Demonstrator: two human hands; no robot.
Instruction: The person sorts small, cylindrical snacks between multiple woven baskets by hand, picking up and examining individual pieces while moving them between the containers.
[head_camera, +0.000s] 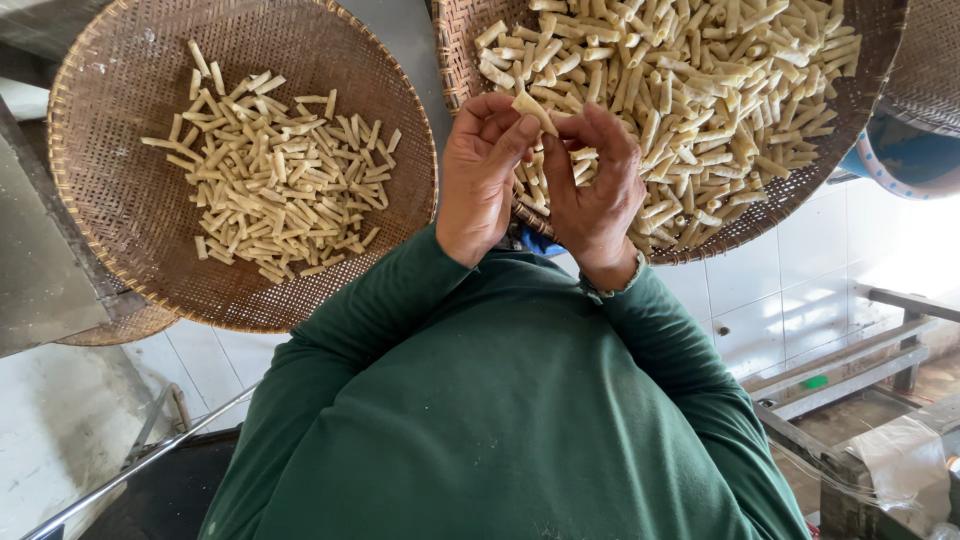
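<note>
My dark green long-sleeved top (500, 400) fills the lower middle of what I see, both sleeves running up to my hands. Above them sit two big round woven bamboo trays. The right-hand tray (870, 95) is heaped with pale, short dough sticks (700, 90) lying every which way; the left-hand tray (120, 220) holds a thinner, flatter scatter of the same pale sticks (275, 180), with bare weave all round them. The trays lie well apart, with a strip of grey surface between.

My left hand (485, 175) and right hand (590, 185) meet over the near rim of the heaped tray, palms turned toward each other. Between the fingertips of both I pinch one pale dough stick (530, 108); its long axis slants, upper left to lower right. My left thumb presses it, and my right fingers close on its other end. Both hands are equally near the heap, just beyond the fingertips; the sparser tray lies off to my left.

Below are white floor tiles (790, 290), a grey metal frame (850, 370), and part of a blue basin (905, 160).
</note>
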